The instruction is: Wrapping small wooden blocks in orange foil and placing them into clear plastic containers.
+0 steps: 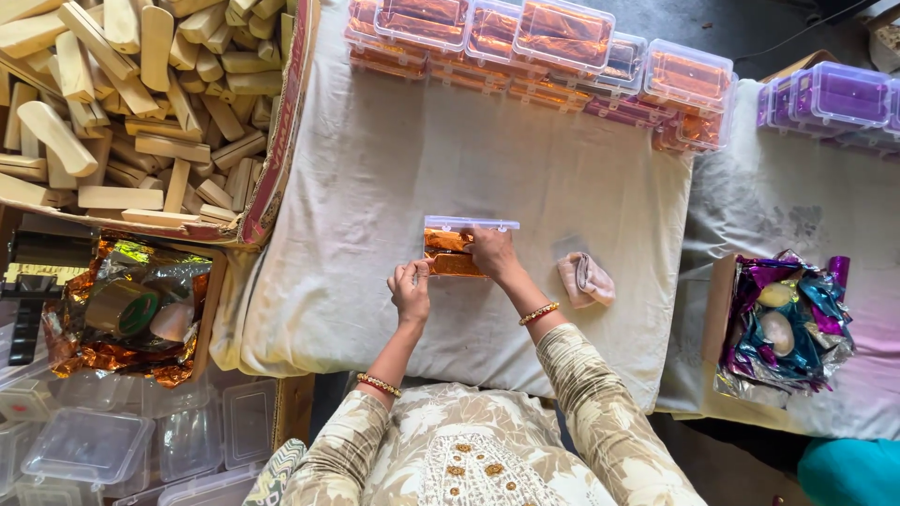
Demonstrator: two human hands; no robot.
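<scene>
A small clear plastic box point(459, 236) with its lid open lies on the white cloth-covered table point(375, 169), holding an orange foil-wrapped piece point(444, 243). My right hand point(494, 254) rests on the box and presses on its contents. At the box's left edge, my left hand point(410, 290) grips the side. Both wrists wear bead bangles.
Stacked clear boxes with orange foil point(525, 42) line the far edge; purple ones point(834, 98) stand at right. A carton of wooden blocks point(131, 103) sits at left, above a tape roll point(122, 307) on orange foil. Empty boxes point(89, 445) lie below. A folded cloth point(586, 278) and purple foil point(787, 319) lie at right.
</scene>
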